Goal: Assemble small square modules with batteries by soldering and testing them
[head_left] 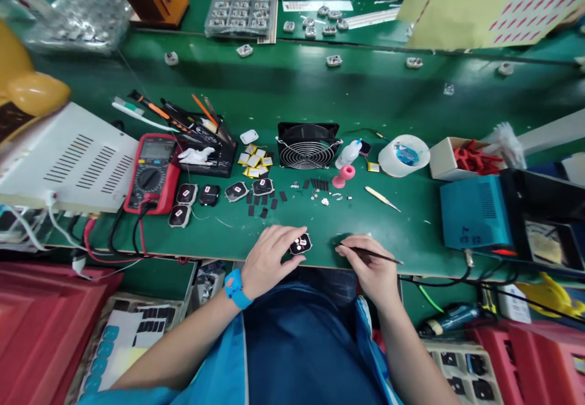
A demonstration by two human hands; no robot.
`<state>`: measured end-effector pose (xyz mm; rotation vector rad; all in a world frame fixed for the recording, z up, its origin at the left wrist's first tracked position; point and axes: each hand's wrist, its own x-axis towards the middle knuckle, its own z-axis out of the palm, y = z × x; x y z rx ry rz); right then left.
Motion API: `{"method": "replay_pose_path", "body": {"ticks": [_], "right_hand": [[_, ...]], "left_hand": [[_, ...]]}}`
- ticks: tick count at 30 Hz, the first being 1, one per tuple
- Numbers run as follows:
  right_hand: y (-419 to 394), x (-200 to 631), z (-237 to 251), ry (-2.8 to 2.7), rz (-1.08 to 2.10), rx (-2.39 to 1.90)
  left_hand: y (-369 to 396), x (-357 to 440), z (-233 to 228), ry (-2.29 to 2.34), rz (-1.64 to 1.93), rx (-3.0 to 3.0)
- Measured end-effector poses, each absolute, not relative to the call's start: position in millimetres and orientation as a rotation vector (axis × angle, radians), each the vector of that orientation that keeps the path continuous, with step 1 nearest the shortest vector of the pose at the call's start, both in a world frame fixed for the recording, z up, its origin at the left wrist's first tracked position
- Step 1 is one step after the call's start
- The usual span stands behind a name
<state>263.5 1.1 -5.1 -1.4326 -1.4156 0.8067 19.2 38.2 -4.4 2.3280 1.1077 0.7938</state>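
Green mat (320, 88) edge | my left hand (269, 259) pins small black case (300, 244) steady | my right hand (372, 265) pinches thin tool (370, 253), tip toward case | fan (307, 145) behind

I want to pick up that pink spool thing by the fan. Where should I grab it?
Probably pinch the pink spool at its narrow waist, coming from above and the front: it stands upright, flared at both ends, with the white bottle close behind it.
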Motion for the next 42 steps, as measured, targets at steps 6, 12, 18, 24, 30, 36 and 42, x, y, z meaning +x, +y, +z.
{"method": "replay_pose_path", "body": {"ticks": [6,12,18,24,30,36,42], "right_hand": [[-9.5,235.1,-8.3,-1.476,0.786,-1.187],[-11.3,210.4,-14.6,-1.634,0.635,-1.05],[-10.6,215.0,-15.2,-1.638,0.609,-1.047],[-10.8,215.2,-13.7,-1.501,0.759,-1.101],[-2.9,233.1,-1.9,-1.374,0.877,-1.283],[16.7,288.0,11.1,-1.887,0.479,-1.903],[3.0,269.9,17.0,-1.966,0.1,-1.581]], "left_hand": [[35.8,22.7,-7.4,1.158,0.836,2.357],[32.6,24.3,-9.0,1.142,0.928,2.282],[32.9,23.9,-6.3,1.15,0.901,2.276],[33.2,28.3,-5.2,1.211,0.85,2.323],[33.5,30.7,-1.4,1.218,0.762,2.308],[52.4,15.7,15.4,1.02,0.39,2.291],[60.4,11.3,9.8,0.919,0.463,2.303]]}}
